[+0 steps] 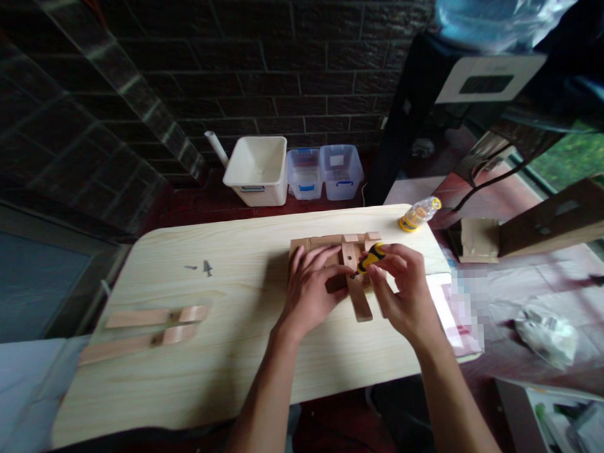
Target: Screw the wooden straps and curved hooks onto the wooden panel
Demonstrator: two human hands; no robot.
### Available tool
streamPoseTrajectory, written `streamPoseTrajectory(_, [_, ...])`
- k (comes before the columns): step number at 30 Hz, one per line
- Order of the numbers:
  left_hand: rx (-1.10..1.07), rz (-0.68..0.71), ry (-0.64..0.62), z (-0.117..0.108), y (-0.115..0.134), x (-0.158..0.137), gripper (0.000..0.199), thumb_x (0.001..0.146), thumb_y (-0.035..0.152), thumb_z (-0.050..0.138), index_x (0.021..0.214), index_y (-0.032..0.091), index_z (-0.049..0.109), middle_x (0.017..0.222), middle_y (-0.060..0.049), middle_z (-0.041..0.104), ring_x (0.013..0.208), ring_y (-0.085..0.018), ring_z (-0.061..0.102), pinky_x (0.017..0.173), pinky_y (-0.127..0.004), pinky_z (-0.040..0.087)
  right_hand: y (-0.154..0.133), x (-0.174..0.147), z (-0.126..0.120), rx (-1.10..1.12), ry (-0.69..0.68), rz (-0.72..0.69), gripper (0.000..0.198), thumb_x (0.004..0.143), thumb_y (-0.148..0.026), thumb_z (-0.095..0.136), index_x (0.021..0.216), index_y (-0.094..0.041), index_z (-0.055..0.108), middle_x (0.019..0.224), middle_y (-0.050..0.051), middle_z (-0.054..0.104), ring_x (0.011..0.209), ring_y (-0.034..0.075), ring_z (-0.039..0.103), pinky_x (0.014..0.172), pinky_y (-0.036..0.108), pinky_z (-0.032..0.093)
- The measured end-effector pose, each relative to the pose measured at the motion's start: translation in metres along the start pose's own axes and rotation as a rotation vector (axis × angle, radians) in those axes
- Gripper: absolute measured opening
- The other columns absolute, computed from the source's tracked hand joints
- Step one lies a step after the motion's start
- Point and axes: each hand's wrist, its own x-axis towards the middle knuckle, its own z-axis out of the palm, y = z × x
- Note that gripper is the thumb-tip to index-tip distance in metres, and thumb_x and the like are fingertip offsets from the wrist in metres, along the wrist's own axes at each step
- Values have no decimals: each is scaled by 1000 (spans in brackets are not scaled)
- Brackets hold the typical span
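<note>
My right hand (402, 282) is closed around a yellow and black screwdriver (371, 257), which slants down to the left. Its tip meets a wooden piece (359, 301) near a dark spot, perhaps a screw head. My left hand (312, 286) lies spread over a brown cardboard box (300, 243) beneath the wood, with fingertips beside the screwdriver tip. A second wooden piece (372, 237) lies alongside, mostly hidden by my right hand. Farther left on the table (247, 356) are two wooden pieces with raised blocks (140, 318) and a few dark screws (207, 267).
A clear bottle-shaped container with yellow ends (420, 214) stands at the table's back right corner. A tablet-like flat item (448, 307) lies at the right edge. Behind the table are a white bin (257, 172) and clear boxes (342, 174). A water dispenser (407, 115) stands back right.
</note>
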Motion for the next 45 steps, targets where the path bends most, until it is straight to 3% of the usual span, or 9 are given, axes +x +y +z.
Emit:
streamPoseTrajectory(20, [-4,6,8,0,-1,0,20,88,30,85,107,38,82,155,4,66,147,-27,55,138,-60,16,-1,-3,-2,-62,37,-42,38,103,-24,69,136,-35,53,132,8,71,116,25,77,104,51,64])
streamPoseTrajectory(45, [-9,-1,8,0,0,0,23,87,29,87,106,39,82,155,5,66,148,-28,55,138,-61,18,3,-5,-4,-120,6,-53,38,103,-26,70,136,-35,53,130,8,71,111,24,79,94,44,69])
